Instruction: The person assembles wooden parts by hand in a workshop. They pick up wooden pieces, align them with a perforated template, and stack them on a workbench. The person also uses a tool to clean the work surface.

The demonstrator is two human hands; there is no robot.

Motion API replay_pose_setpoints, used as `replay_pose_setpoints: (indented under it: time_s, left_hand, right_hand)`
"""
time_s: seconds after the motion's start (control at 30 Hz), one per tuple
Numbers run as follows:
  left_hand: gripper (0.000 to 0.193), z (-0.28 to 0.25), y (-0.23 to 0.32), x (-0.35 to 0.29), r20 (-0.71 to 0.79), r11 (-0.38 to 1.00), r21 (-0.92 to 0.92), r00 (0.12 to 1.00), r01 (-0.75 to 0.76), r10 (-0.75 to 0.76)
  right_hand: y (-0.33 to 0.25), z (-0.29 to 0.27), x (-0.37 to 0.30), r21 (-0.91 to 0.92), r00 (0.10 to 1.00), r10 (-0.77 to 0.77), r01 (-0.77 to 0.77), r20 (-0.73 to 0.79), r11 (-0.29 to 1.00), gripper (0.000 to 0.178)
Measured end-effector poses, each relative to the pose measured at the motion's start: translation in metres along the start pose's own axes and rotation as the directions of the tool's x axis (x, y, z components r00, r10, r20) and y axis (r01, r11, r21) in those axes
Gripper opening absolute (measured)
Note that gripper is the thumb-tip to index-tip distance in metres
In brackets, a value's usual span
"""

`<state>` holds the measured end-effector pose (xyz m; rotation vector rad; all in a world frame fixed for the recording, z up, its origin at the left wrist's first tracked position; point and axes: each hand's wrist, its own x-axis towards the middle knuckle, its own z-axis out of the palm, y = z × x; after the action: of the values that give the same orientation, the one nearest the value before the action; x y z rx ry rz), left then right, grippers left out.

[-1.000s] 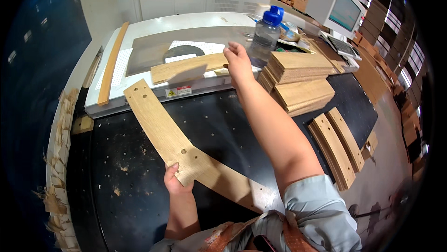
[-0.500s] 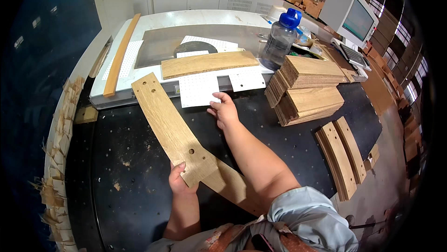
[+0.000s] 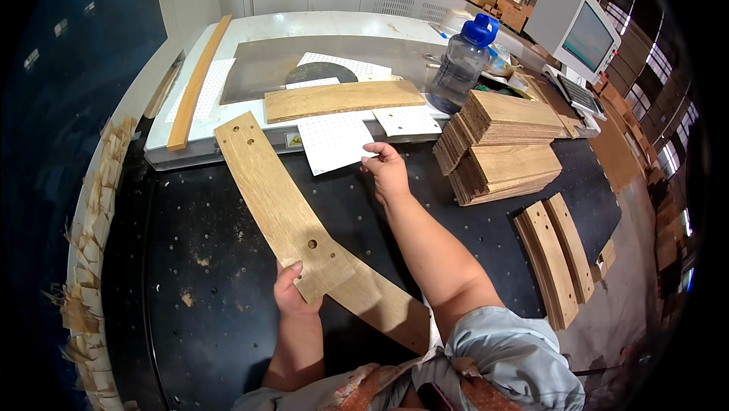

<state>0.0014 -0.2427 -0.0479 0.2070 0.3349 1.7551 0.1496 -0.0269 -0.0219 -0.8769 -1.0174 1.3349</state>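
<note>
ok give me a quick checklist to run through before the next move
1. Left hand holds the angled wooden piece: ok, thumb on top.
2. Right hand grips the white sheet: cannot tell, fingertips at its corner.
3. White sheet flat on the white table: not ok, it overhangs the front edge.
4. Underside of the angled wooden piece: cannot tell, faces away.
5. Bottle upright and capped: ok.

Bench layout around the right hand (image 3: 389,173)
Paper sheet (image 3: 336,143) is at its fingertips, leftward, plank (image 3: 345,99) beyond that, bottle (image 3: 459,73) farther off to the right, board stack (image 3: 512,166) right too. Left hand (image 3: 295,293) and its board (image 3: 275,202) are nearer, on the left.
</note>
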Motion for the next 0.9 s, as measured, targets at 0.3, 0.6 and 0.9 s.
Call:
replay_pose_setpoints:
  time_s: [0.3, 0.6, 0.9]
  left_hand:
    - [0.067, 0.000, 0.001, 0.000, -0.015, 1.000, 0.013, 1.000, -0.001, 0.002]
    - [0.065, -0.003, 0.000, 0.000, 0.011, 1.000, 0.010, 1.000, 0.002, -0.002]
    - [0.065, -0.006, -0.001, 0.001, -0.021, 1.000, 0.008, 1.000, 0.006, -0.005]
  right_hand:
    - [-0.015, -0.008, 0.007, -0.079, 0.993, 0.039, -0.030, 0.116, 0.996, 0.021]
    - [-0.013, -0.002, 0.012, -0.172, 0.973, -0.024, 0.064, 0.229, 0.983, 0.021]
    - [-0.014, 0.004, 0.012, -0.101, 0.974, -0.071, 0.094, 0.214, 0.990, 0.017]
